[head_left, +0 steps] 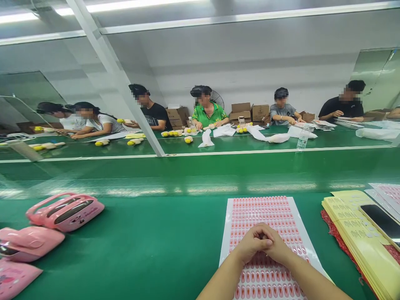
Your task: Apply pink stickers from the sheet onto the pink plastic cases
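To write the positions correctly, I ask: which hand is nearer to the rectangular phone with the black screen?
Right. The right hand is to the left of the phone; the left hand, clasped with the right, is farther left.

A factory workroom — people [210, 114] line a long, flat green worktable [175, 146], brown cardboard boxes [260, 112] stand before a plain white wall [250, 62], a long white tube light [134, 5] runs overhead, and a white rectangular sheet [293, 208] bears repeated rows of glossy pink ovals [262, 211].
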Demonstrator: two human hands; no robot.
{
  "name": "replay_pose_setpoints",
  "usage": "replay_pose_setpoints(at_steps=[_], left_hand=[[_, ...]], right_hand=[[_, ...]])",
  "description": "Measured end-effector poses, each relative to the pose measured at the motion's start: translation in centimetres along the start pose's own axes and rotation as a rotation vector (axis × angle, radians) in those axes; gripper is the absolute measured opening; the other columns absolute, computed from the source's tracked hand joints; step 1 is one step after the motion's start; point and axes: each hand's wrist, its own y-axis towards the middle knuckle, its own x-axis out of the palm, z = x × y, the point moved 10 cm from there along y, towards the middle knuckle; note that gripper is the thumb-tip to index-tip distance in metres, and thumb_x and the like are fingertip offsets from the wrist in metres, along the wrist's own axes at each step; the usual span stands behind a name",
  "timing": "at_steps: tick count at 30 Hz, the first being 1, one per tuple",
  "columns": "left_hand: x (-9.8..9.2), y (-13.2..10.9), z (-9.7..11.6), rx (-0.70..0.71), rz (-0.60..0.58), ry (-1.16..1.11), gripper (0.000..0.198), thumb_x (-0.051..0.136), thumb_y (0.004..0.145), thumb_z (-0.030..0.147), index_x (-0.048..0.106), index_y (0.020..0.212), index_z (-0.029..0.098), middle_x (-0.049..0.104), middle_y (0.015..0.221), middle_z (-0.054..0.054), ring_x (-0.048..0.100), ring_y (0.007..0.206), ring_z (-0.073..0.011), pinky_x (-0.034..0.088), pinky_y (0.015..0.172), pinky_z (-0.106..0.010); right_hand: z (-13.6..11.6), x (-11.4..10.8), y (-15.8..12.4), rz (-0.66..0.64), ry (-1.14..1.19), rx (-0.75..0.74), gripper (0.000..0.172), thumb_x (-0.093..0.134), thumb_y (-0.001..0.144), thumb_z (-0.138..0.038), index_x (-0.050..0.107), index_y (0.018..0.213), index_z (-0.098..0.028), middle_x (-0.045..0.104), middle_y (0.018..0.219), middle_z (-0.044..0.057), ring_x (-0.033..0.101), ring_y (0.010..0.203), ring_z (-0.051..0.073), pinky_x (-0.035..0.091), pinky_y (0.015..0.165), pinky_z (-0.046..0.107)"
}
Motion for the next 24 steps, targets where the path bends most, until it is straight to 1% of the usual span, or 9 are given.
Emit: replay_pose_setpoints(at_steps=[4,10,13,24], left_hand=[[-0.02,0.03,0.06,0.004,0.003,0.004,0.033,0.08,0.043,0.039,0.063,0.058,0.016,0.048,0.067,0.0,0.042,0.061,-0.0107,0.032,0.059,-0.025],[-0.07,0.01,0.01,0.002,0.007,0.011,0.035,0.08,0.042,0.042,0.062,0.057,0.015,0.044,0.059,0.002,0.041,0.059,-0.0103,0.03,0.057,-0.024],[-0.13,0.02,-0.2,-0.007,0.007,0.009,0.034,0.08,0.042,0.041,0.062,0.057,0.016,0.043,0.058,0.003,0.042,0.059,-0.0106,0.031,0.058,-0.025],[-0.48,0.25,-0.88,-0.027,0.006,0.022,0.035,0.079,0.043,0.042,0.062,0.058,0.015,0.047,0.059,0.002,0.046,0.06,-0.0119,0.034,0.058,-0.025]], right_hand=[[0.06,-0.05,0.01,0.009,-0.007,0.001,0.017,0.051,0.066,-0.021,0.055,0.082,-0.019,0.058,0.084,0.003,0.055,0.077,0.017,0.046,0.069,0.032],[0.27,0.04,0.02,0.0,-0.009,0.011,0.017,0.051,0.066,-0.018,0.055,0.081,-0.019,0.059,0.083,0.003,0.055,0.076,0.017,0.046,0.068,0.031],[0.26,0.0,0.0,0.001,-0.014,0.01,0.016,0.05,0.066,-0.018,0.056,0.081,-0.019,0.059,0.083,0.003,0.055,0.076,0.017,0.046,0.068,0.031],[0.31,-0.01,-0.02,0.006,0.015,0.02,0.018,0.051,0.064,-0.017,0.056,0.081,-0.02,0.059,0.083,0.002,0.056,0.076,0.017,0.047,0.068,0.031]])
